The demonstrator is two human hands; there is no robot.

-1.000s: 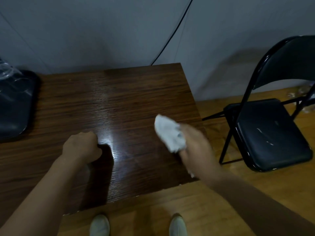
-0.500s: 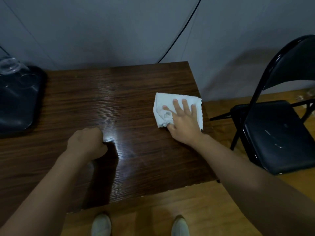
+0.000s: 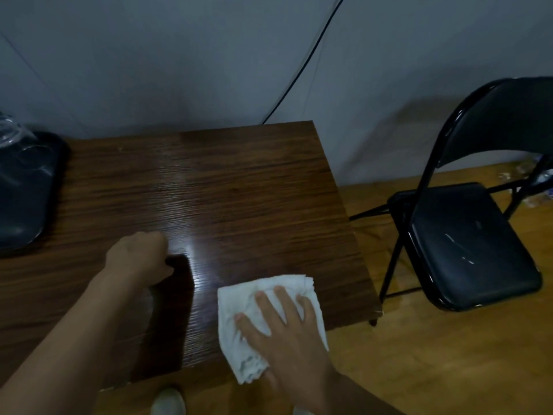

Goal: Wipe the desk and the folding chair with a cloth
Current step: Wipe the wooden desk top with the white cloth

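Note:
A dark wood-grain desk (image 3: 239,190) fills the middle of the view. My right hand (image 3: 287,333) presses flat, fingers spread, on a white cloth (image 3: 239,301) at the desk's near right corner; part of the cloth hangs over the front edge. My left hand (image 3: 137,259) rests as a closed fist on the desk to the left of the cloth, holding nothing. A black folding chair (image 3: 466,244) stands unfolded on the floor to the right of the desk, with pale smears on its seat.
A dark tray (image 3: 27,199) with clear plastic on it sits at the desk's left end. A black cable (image 3: 302,64) runs down the grey wall behind the desk. Wooden floor lies to the right, and my shoes (image 3: 167,401) show below the front edge.
My right hand dragged the cloth from the desk's far right part toward me to the near right corner. The left fist stayed in place.

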